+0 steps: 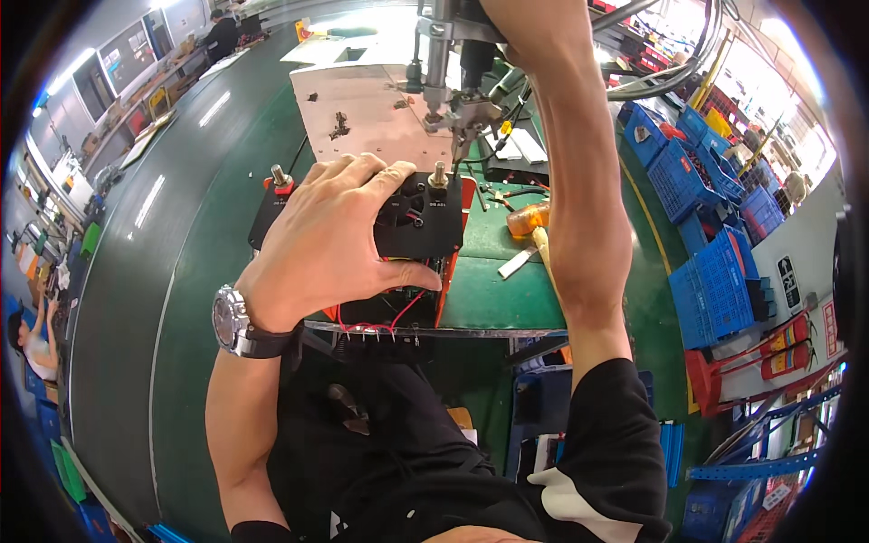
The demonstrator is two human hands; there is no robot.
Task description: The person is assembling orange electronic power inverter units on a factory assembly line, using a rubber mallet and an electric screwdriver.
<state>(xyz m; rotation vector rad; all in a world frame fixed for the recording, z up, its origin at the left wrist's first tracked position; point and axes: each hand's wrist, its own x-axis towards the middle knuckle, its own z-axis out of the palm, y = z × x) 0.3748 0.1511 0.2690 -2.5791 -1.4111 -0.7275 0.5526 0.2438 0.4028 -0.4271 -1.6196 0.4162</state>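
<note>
My left hand [330, 240], with a watch [233, 319] on its wrist, lies across the black panel [421, 237] of a boxy device. Its fingers curl over the far side, and the thumb presses at the near edge. Two threaded metal terminals [439, 176] stand up from the panel, and a round fan opening lies between them. Red wires [407, 309] show below the thumb. My right arm reaches up past the device, and my right hand [534, 27] is at the top edge beside a metal machine head [441, 68]; its fingers are out of sight.
A pinkish metal plate [362, 109] stands behind the device. An amber-handled tool [528, 220] and cables lie on the green bench top [498, 294]. Blue crates [715, 290] and red fire extinguishers [786, 347] stand at the right. People [222, 38] work at the far left.
</note>
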